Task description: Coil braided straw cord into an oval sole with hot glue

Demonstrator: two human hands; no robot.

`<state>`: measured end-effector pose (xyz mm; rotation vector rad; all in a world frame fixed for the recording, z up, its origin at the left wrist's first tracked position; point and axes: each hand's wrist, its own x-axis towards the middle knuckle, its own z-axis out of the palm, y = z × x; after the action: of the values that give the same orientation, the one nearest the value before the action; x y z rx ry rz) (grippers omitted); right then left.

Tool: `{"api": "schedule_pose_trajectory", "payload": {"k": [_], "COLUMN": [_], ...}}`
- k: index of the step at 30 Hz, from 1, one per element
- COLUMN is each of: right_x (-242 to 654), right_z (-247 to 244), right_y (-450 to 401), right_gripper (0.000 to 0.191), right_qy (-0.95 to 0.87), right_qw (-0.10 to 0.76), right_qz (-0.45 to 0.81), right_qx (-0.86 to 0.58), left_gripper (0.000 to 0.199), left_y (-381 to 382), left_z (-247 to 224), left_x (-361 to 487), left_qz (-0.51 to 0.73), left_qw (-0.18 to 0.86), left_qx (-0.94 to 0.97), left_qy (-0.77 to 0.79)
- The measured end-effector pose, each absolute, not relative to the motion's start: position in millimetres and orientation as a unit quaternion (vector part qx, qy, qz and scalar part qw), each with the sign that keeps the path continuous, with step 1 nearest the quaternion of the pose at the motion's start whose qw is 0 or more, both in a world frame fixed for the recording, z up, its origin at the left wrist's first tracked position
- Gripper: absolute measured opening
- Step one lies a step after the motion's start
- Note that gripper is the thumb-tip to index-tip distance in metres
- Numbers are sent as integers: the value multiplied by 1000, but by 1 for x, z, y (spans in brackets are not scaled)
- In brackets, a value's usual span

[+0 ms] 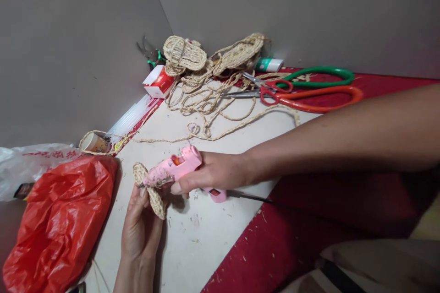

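Observation:
A pink glue gun (172,168) is gripped in my right hand (211,174), its nozzle pointing left. My left hand (142,222) pinches a small braided straw piece (156,202) with two lobes, one above and one below the nozzle. The nozzle tip is over the middle of that piece, beside my left thumb; whether it touches cannot be made out. A dark cord (249,197) runs right from the gun's handle.
Braided straw cord (185,55) lies bundled at the back, strands trailing left. Nearby are orange-and-green scissors (323,94), red-handled scissors (270,94), pliers (154,57), a red-white box (158,83), glue sticks (132,116) and a paper cup (94,143). A red bag (68,219) is left.

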<state>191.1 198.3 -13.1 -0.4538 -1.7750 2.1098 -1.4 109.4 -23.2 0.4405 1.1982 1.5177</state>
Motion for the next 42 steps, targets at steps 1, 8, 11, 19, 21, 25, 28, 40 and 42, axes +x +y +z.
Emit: {"api": "schedule_pose_trajectory", "payload": {"k": [1,8,11,19,21,25,28,40,42], "right_x": [192,195,196,192,190,187,187,188,188], "right_z": [-13,-12,-10,-12,-16,-20,-20,-20,-21], "right_y": [200,201,200,197,198,198,198,199,199], "right_gripper": [22,35,33,20,22,21,18,27,28], "right_qy": [-629,-641,-650,-647,-646,-643,-634,-628,-632], "right_qw": [180,231,233,270,278,298,304,306,306], "right_qz": [739,721,713,701,701,699,703,709,705], "right_qx": [-160,-122,-122,-131,-121,-100,-101,-99,-101], "left_gripper": [28,26,26,26,28,35,38,31,33], "left_y": [109,111,110,111,112,112,111,111,111], "left_z": [-23,-22,-22,-23,-24,-24,-23,-23,-23], "left_x": [-1,-4,-6,-6,-6,-7,-6,-6,-6], "left_qz": [642,656,660,658,658,656,656,655,658], "left_qw": [546,526,522,525,523,522,523,517,514], "left_qx": [187,179,171,184,187,185,188,179,176], "left_qy": [505,511,513,508,508,513,511,521,521]}}
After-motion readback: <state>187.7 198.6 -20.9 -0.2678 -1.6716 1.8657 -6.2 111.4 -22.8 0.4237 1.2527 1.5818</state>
